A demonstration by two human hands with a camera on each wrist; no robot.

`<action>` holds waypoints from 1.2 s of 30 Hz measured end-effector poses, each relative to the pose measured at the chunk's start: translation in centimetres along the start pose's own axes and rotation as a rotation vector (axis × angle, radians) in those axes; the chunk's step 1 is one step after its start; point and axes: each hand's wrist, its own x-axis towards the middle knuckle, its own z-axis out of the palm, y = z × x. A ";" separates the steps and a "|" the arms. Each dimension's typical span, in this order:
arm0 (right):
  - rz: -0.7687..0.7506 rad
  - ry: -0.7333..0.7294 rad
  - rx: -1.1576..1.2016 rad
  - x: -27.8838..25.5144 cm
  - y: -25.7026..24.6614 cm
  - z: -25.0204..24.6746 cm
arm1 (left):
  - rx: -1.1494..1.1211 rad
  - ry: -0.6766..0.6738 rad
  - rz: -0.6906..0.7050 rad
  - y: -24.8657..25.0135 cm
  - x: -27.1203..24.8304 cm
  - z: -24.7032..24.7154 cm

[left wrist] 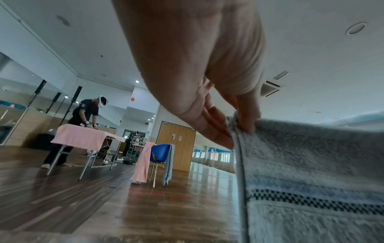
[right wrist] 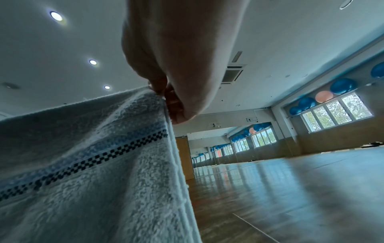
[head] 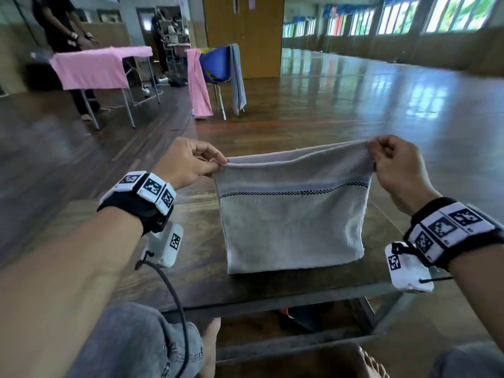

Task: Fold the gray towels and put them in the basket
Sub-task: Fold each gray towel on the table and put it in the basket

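Pinching its top corners, our left hand (head: 188,163) and right hand (head: 395,166) hold the folded gray towel (head: 293,211) up, its lower edge resting on the desk (head: 196,271).

You are sitting in a large hall with a glossy wooden floor (head: 341,105) that is reflecting daylight. A row of windows (head: 436,17) is running along the right wall, with blue and pink exercise balls (right wrist: 324,97) sitting on a ledge above them. A wooden double door (head: 245,34) is standing at the far end. A mirror wall (left wrist: 12,105) is lining the left side. Recessed ceiling lights (right wrist: 56,16) are glowing overhead beside an air vent (right wrist: 232,75). A folding table (head: 90,66) draped in pink cloth is standing at far left, where a person in dark clothing (left wrist: 83,113) is bending over it. A blue chair (head: 215,64) is carrying pink and gray cloths.
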 end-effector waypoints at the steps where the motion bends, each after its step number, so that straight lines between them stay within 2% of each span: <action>1: -0.009 0.000 -0.011 -0.2 -0.5 -0.2 | 0.009 -0.002 0.007 0.5 -0.3 -0.5; 7: 0.010 -0.001 -0.087 -1.2 -2.6 -1.4 | 0.008 -0.066 0.007 3.0 -1.6 -2.5; 15: -0.020 0.010 -0.155 -1.8 -5.0 -1.8 | 0.047 0.076 0.040 5.5 -1.9 -3.8; 18: -0.054 -0.011 -0.193 -1.6 -6.0 -1.3 | 0.149 0.125 0.074 6.2 -1.6 -4.7; 22: -0.105 -0.003 -0.217 -1.4 -7.3 -0.7 | 0.297 0.153 0.138 7.3 -1.6 -6.1; 31: -0.170 -0.017 -0.265 -0.8 -9.5 0.7 | 0.396 0.140 0.130 7.9 -1.5 -8.5; 36: -0.110 -0.100 -0.320 0.8 -10.0 1.4 | 0.421 0.162 0.090 7.7 -0.4 -8.6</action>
